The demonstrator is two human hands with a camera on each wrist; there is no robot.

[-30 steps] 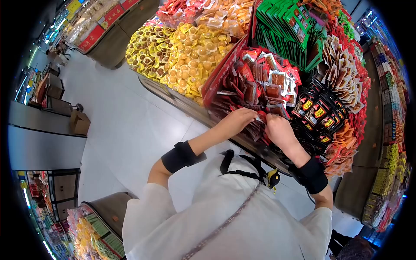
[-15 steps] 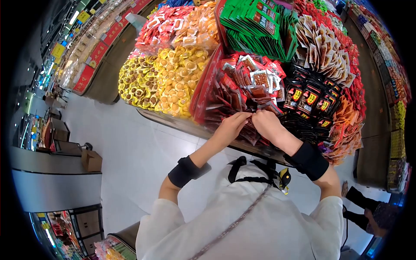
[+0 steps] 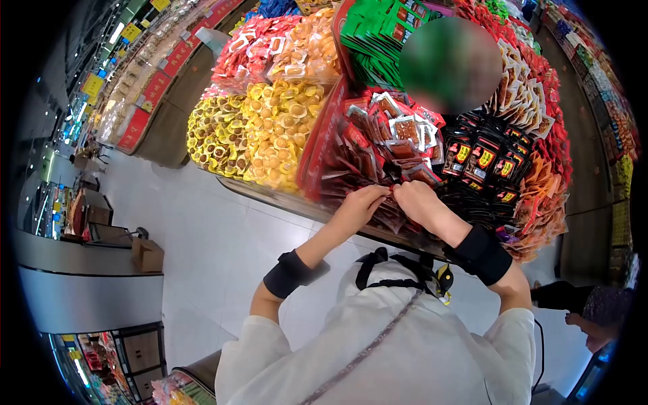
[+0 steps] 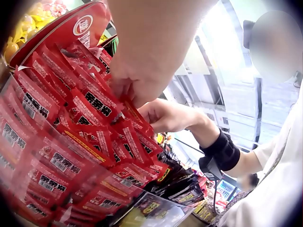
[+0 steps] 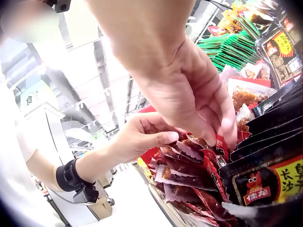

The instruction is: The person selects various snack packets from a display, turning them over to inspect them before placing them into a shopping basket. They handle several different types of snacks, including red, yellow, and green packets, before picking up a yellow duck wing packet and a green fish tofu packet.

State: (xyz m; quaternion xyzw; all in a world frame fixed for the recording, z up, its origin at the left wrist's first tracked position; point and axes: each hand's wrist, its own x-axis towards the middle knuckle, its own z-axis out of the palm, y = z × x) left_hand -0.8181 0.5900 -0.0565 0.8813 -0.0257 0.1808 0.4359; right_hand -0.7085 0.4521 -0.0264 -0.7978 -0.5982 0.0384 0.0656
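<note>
In the head view both hands meet over a heap of small red snack packets (image 3: 358, 162) at the front of a stall. My right hand (image 3: 418, 202) pinches an upright red packet (image 5: 221, 145) between thumb and fingers in the right wrist view. Beside it, my left hand (image 3: 364, 202) has its fingers curled at the same row, its thumb (image 5: 166, 137) over the packet tops; its other fingertips are partly hidden behind the right hand. Rows of red packets (image 4: 90, 109) stand close together beneath both hands in the left wrist view.
Black packets (image 3: 479, 158) are heaped right of the red ones, green packets (image 3: 368, 40) behind, partly covered by a blurred patch. A red divider (image 3: 317, 145) separates yellow-wrapped sweets (image 3: 280, 128) on the left. A clear front panel (image 4: 61, 161) edges the bin. Another person (image 3: 594, 310) is at the right.
The head view has turned, so the stall sits further left in it. My hands have come closer together, and stay at the front of the red packets.
</note>
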